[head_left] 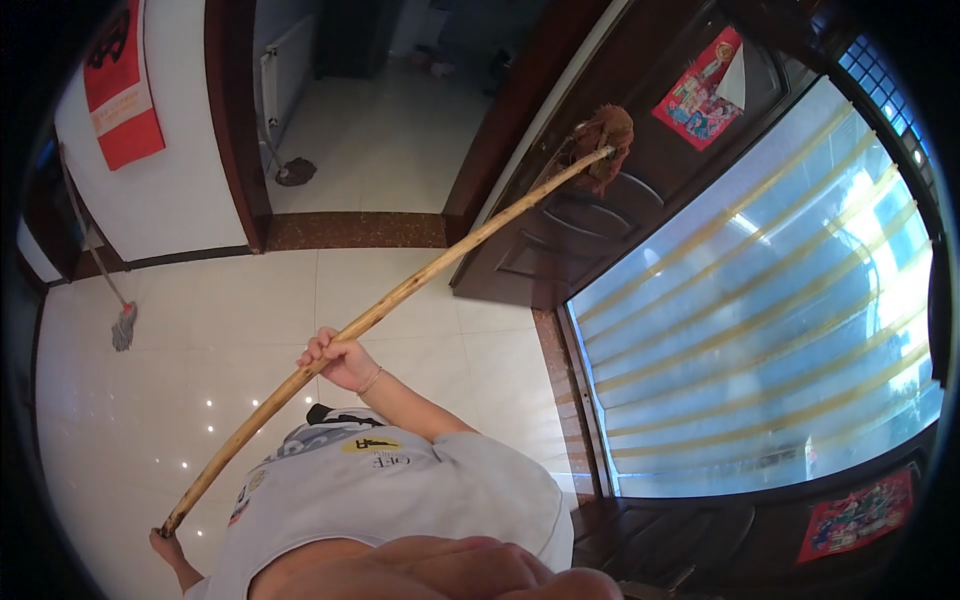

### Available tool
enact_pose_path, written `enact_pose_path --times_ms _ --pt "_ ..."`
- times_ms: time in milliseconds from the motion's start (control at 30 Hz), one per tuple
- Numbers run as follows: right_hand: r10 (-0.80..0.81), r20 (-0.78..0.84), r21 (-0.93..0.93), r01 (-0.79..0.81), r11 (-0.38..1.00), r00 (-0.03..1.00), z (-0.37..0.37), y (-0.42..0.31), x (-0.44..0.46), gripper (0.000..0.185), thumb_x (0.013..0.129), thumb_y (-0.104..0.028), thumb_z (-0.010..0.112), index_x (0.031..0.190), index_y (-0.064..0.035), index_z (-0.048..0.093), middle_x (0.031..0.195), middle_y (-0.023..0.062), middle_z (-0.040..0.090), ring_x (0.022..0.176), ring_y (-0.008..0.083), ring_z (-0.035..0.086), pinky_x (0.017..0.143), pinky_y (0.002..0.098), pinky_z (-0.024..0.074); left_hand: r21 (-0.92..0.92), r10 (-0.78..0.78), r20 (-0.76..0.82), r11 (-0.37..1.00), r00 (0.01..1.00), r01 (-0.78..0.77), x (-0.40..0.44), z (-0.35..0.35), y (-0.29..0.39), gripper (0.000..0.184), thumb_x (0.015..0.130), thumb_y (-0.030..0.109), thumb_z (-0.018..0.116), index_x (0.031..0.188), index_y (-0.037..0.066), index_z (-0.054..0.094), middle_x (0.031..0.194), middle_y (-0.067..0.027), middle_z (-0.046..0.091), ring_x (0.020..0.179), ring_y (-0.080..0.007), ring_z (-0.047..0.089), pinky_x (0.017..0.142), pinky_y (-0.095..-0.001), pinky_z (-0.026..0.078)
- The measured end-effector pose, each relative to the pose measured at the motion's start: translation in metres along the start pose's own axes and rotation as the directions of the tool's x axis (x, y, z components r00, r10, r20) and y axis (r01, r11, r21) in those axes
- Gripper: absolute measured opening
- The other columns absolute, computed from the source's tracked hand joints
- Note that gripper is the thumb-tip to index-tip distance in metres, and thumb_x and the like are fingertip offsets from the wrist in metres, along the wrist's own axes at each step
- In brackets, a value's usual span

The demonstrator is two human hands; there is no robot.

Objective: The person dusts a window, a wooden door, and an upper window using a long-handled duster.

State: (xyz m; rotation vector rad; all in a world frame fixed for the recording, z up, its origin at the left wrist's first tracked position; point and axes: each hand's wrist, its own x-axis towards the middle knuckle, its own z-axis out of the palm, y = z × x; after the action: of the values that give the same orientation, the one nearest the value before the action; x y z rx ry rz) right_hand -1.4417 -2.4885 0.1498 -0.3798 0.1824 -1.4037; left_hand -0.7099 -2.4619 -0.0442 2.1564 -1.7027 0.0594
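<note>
A long wooden-handled mop slants across the view from lower left to upper right. My right hand, with a bracelet at the wrist, is wrapped round the middle of the handle. At the lower left, my left hand closes on the dark butt end; part of that hand is cut off from sight by the pole and my shirt. The brown mop head is raised in front of the dark door panel. Whether it touches the door cannot be told from here.
A grey string mop leans at the left wall, and another dark mop stands beyond the doorway's brown threshold. Glass with yellow stripes fills the right side. Red prints hang on the door. Pale tiles cover the floor.
</note>
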Motion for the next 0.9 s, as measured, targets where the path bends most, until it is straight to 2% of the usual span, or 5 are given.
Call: enact_pose_path --times_ms 233,333,567,800,900 --pt "-0.172 -0.107 0.048 0.178 0.983 0.979 -0.021 -0.061 -0.011 0.009 0.067 -0.005 0.046 0.068 -0.0113 0.040 0.061 0.0012 0.036 0.062 0.0179 0.040 0.080 0.0409 0.0408 0.023 0.103 -0.108 0.995 0.989 -0.101 0.038 -0.013 0.139 0.015 0.069 0.001 0.059 0.081 -0.004 0.051 0.078 -0.0195 0.053 0.074 -0.0366 0.050 0.070 -0.0428 0.041" --pt "-0.221 -0.110 0.046 0.227 0.973 0.969 -0.026 -0.094 -0.025 0.008 0.068 -0.007 0.045 0.068 -0.0123 0.040 0.059 0.0000 0.035 0.060 0.0162 0.039 0.076 0.0395 0.0410 -0.013 0.020 -0.062 1.000 0.998 -0.021 0.032 -0.008 0.187 0.013 0.068 0.000 0.058 0.079 -0.004 0.051 0.077 -0.0198 0.053 0.074 -0.0371 0.050 0.071 -0.0434 0.040" --pt "-0.331 -0.148 0.065 0.343 0.937 0.932 -0.040 -0.169 -0.060 0.014 0.072 -0.011 0.048 0.063 -0.0143 0.037 0.055 -0.0022 0.035 0.055 0.0142 0.039 0.071 0.0359 0.0420 -0.122 0.084 -0.173 0.987 0.981 -0.106 0.007 0.026 0.287 0.013 0.066 -0.003 0.056 0.077 -0.005 0.051 0.078 -0.0206 0.053 0.076 -0.0371 0.049 0.072 -0.0435 0.039" --pt "-0.466 -0.188 -0.051 0.465 0.884 0.865 -0.040 -0.250 -0.082 0.019 0.077 -0.015 0.047 0.061 -0.0146 0.036 0.054 -0.0020 0.034 0.051 0.0132 0.039 0.064 0.0347 0.0423 -0.160 0.129 -0.161 0.975 0.979 -0.155 0.004 0.061 0.376 0.014 0.067 -0.002 0.056 0.081 -0.004 0.052 0.082 -0.0196 0.054 0.079 -0.0365 0.049 0.075 -0.0426 0.040" --pt "-0.495 -0.183 -0.099 0.485 0.869 0.850 -0.022 -0.290 -0.087 0.020 0.077 -0.014 0.047 0.061 -0.0146 0.035 0.053 -0.0019 0.034 0.050 0.0131 0.038 0.062 0.0347 0.0422 -0.165 0.112 0.038 0.981 0.993 -0.104 0.002 0.060 0.429 0.013 0.068 -0.001 0.057 0.080 -0.003 0.053 0.081 -0.0192 0.054 0.080 -0.0362 0.050 0.075 -0.0424 0.040"
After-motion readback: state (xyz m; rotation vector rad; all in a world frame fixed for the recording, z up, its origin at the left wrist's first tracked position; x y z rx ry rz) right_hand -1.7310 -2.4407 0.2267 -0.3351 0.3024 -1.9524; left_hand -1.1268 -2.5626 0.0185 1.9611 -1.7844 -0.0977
